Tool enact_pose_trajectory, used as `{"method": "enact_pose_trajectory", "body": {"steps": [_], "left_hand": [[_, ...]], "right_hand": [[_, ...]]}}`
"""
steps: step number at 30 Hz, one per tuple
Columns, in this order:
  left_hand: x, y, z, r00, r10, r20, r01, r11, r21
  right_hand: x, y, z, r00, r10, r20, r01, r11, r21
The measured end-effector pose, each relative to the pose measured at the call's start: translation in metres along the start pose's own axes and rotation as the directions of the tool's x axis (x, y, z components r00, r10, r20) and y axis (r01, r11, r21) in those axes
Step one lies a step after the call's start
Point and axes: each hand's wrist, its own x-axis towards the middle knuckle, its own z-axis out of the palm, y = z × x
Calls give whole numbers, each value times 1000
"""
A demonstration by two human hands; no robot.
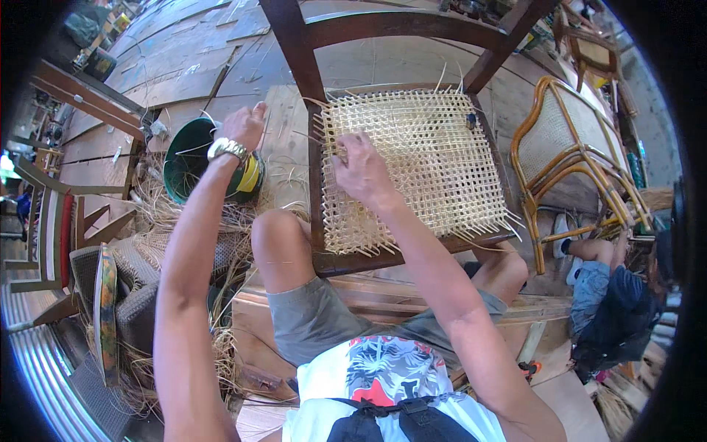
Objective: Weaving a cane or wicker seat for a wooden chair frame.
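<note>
A dark wooden chair [317, 158] stands in front of me, its seat frame between my knees and its backrest on the far side. Across the seat runs an open-weave cane panel [434, 162], with loose strand ends sticking out around its edges. My right hand [362, 171] is on the left part of the weave, fingers curled down against it; what they pinch, if anything, is hidden. Off to the left, my left hand [244, 127] is raised near the rim of a green bucket [184, 158]. Its fingers are closed, and their contents cannot be made out.
A small dark object [471, 120] lies on the weave's far right. Loose cane strands [158, 217] heap below the bucket. A rattan chair [541, 140] stands at right, near another person [615, 295]. Chair parts [55, 236] and woven pieces [132, 276] crowd the left.
</note>
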Motion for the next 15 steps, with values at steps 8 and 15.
{"method": "enact_pose_trajectory", "body": {"steps": [8,15], "left_hand": [[-50,69,82,978,-87,191,147,933,-329],[34,-87,171,984,94,154,75,560,-825]], "right_hand": [[-70,46,-95,938,302,-172,-250,930,271],[-222,95,-186,797,409,-444,-304,907,290]]}}
